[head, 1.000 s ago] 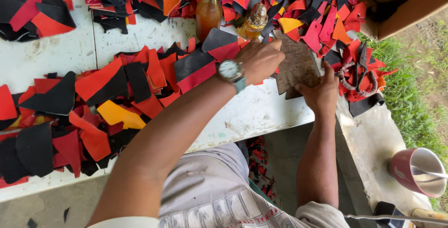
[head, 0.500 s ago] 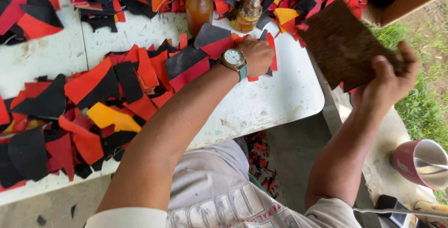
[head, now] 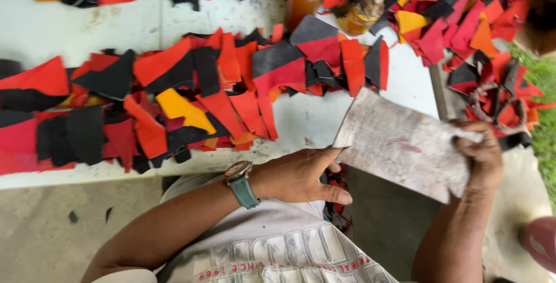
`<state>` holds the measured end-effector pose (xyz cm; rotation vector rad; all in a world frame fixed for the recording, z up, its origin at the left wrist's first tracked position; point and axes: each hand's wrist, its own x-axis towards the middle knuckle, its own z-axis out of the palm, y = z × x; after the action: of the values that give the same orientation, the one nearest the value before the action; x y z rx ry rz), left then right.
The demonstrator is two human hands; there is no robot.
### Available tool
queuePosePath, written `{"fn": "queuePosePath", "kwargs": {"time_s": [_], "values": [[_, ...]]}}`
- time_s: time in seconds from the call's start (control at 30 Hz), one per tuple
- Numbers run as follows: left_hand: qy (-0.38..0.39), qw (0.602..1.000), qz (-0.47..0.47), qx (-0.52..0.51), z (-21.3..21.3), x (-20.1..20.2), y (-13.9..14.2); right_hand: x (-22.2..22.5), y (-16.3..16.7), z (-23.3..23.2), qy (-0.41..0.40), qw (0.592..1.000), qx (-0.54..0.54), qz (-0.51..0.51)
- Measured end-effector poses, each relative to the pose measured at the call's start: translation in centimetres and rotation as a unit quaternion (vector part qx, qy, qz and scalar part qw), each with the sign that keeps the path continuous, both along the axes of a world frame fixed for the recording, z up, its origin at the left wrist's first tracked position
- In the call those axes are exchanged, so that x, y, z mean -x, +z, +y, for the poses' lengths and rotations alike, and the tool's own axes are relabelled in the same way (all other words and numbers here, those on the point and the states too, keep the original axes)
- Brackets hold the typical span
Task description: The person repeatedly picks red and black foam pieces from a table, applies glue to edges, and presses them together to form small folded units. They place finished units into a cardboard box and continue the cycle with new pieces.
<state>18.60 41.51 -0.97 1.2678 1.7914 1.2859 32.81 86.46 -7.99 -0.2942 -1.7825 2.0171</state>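
A pale grey, mottled sheet of stiff material (head: 402,144), roughly four-sided with ragged edges, is held flat and slightly tilted. It hangs off the near edge of the counter (head: 313,118). Faint reddish smudges mark its surface.

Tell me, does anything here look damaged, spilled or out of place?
Nothing is spilled. Both hands, left hand and right hand, hold a pale sheet that looks worn, stained and rough along its edges. A few small dark scraps lie on the floor below the white table.

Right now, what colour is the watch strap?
Teal green watch strap on the left wrist, head view.
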Motion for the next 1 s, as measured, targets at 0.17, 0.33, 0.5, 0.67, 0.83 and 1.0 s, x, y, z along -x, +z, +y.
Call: {"fn": "queuePosePath", "kwargs": {"time_s": [0.17,0.33,0.5,0.67,0.83,1.0], "values": [[0.066,0.972,0.072,0.214,-4.6,1.5,1.7,2.1,-1.0,-5.0,0.006,0.990,0.005,-0.140],[0.178,0.975,0.120,0.062,-9.1,1.0,1.6,3.0,-0.9,-11.9,-0.052,0.987,-0.020,-0.153],[0.233,0.965,0.118,0.027,-11.5,0.4,2.7,3.1,-0.5,-18.3,-0.038,0.912,-0.276,-0.300],[0.286,0.948,0.132,0.040,-12.0,1.5,4.1,4.4,1.1,-23.1,-0.048,0.896,-0.377,-0.230],[0.313,0.916,0.251,0.000,-11.7,4.1,4.8,5.6,2.1,-23.8,-0.076,0.861,-0.433,-0.255],[0.296,0.907,0.268,-0.131,-7.9,11.3,5.3,6.4,2.6,-23.5,-0.110,0.847,-0.475,-0.210]]}}
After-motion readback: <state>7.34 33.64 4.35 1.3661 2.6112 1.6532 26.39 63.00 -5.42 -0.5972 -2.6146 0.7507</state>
